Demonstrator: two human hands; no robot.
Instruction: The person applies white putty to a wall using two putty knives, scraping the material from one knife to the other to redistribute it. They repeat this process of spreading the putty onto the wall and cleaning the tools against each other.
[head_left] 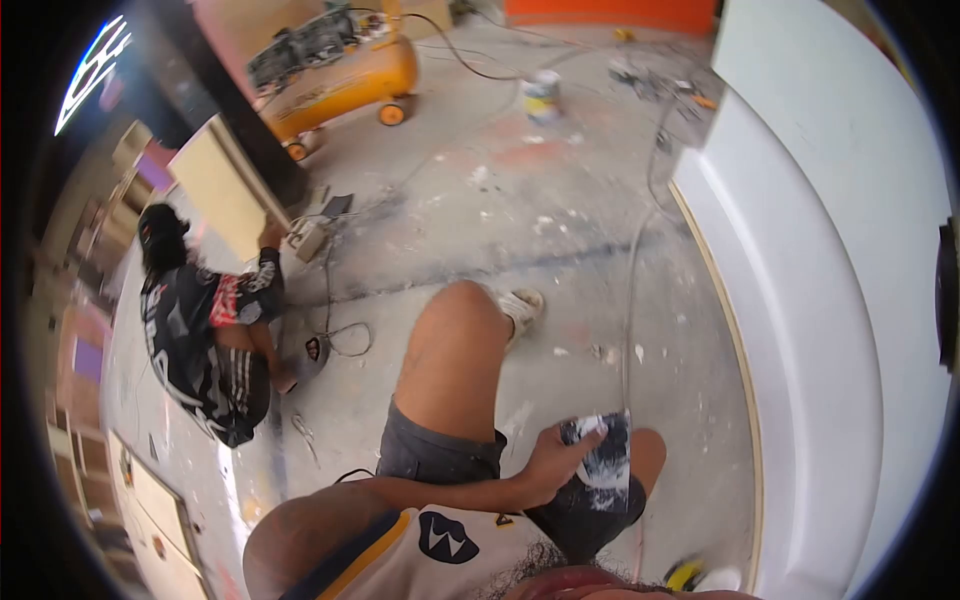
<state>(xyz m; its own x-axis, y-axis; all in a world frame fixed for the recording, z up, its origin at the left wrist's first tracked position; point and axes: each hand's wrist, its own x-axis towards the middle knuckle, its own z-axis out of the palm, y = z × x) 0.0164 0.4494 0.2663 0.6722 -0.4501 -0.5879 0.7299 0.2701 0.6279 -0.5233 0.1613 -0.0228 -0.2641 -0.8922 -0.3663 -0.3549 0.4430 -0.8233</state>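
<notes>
My left hand (562, 458) is closed on a dark, flat rectangular plate smeared with white putty (603, 470). The thumb lies across the plate's upper face, and the other fingers are mostly hidden. My left forearm crosses my lap, so the plate is over my dark shorts, beside my right knee (650, 455). My right hand does not appear. To the right of the plate, a thin hose or cable (629, 330) runs along the floor.
A co-worker (200, 320) crouches at left, one hand at a pale board (222, 185). An orange air compressor (350, 85) and a paint bucket (541, 97) stand farther off. A long white curved panel (775, 270) lines the right. Cables (350, 340) cross the paint-spotted floor.
</notes>
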